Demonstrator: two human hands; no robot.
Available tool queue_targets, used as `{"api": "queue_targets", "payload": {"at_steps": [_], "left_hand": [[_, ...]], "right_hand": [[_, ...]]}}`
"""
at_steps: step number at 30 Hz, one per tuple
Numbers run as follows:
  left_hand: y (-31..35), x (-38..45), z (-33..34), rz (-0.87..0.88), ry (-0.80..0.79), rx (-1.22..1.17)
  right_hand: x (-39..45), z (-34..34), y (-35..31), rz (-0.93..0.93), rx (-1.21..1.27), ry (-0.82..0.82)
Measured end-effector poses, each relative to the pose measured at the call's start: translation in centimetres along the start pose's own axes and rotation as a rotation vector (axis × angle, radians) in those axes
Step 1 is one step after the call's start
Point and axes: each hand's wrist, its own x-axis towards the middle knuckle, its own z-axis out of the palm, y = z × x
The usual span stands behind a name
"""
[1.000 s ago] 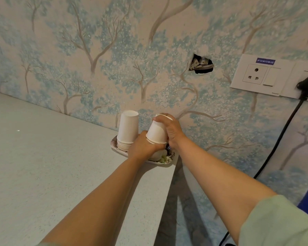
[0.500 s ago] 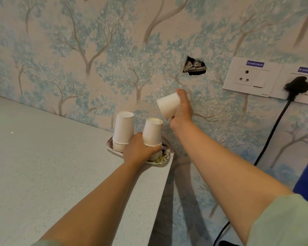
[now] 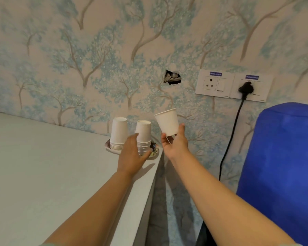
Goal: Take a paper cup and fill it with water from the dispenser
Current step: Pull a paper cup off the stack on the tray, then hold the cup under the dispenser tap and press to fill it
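Note:
My right hand [image 3: 175, 144] holds a single white paper cup [image 3: 167, 121] by its base, mouth up and slightly tilted, in the air just right of the counter's corner. Two stacks of upside-down white paper cups stand on a patterned plate [image 3: 155, 152] at that corner: the left stack [image 3: 118, 133] and the right stack [image 3: 143, 134]. My left hand [image 3: 132, 155] is by the lower part of the right stack, fingers spread and loosening around it. The big blue water bottle [image 3: 281, 166] of the dispenser fills the right side; its tap is out of sight.
A pale grey counter [image 3: 52, 174] runs along the tree-patterned wall and ends at an edge [image 3: 155, 183] with a gap beyond it. Wall sockets [image 3: 215, 83] hold a black plug [image 3: 245, 88] whose cable hangs down beside the bottle. A ragged hole [image 3: 172, 78] is in the wall.
My right hand pulled one cup off the right stack, lifted it and turned it mouth up. My left hand's grip on the stack has loosened. The view swung right, showing the blue bottle.

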Motion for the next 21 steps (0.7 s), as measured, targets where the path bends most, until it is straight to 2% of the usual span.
{"api": "queue_targets", "payload": {"at_steps": [5, 7, 10, 13, 15, 18, 21], "left_hand": [[1.9, -4.9, -2.9, 0.149, -0.054, 0.090], [2.8, -6.8, -4.4, 0.131, -0.050, 0.057], [4.8, -9.6, -6.2, -0.048, -0.032, -0.168], [8.8, -11.5, -7.5, -0.273, -0.094, -0.673], [11.7, -12.2, -7.5, -0.390, -0.201, -0.902], [15.2, -13.8, -6.3, -0.477, -0.309, -0.924], [16.8, -15.8, -5.5, -0.447, -0.340, -0.860]], "right_hand": [[-6.0, -2.0, 0.8, 0.054, 0.118, -0.153], [-8.7, -3.1, 1.2, 0.076, 0.101, -0.189], [-12.6, -5.2, 1.9, 0.064, -0.027, -0.174], [-16.0, -7.3, 2.1, 0.020, -0.139, -0.118], [-18.2, -8.7, 1.6, -0.010, -0.146, -0.113], [-21.2, -11.1, 0.0, -0.065, -0.205, -0.131], [-23.3, -13.4, -2.0, -0.095, -0.510, -0.117]]}}
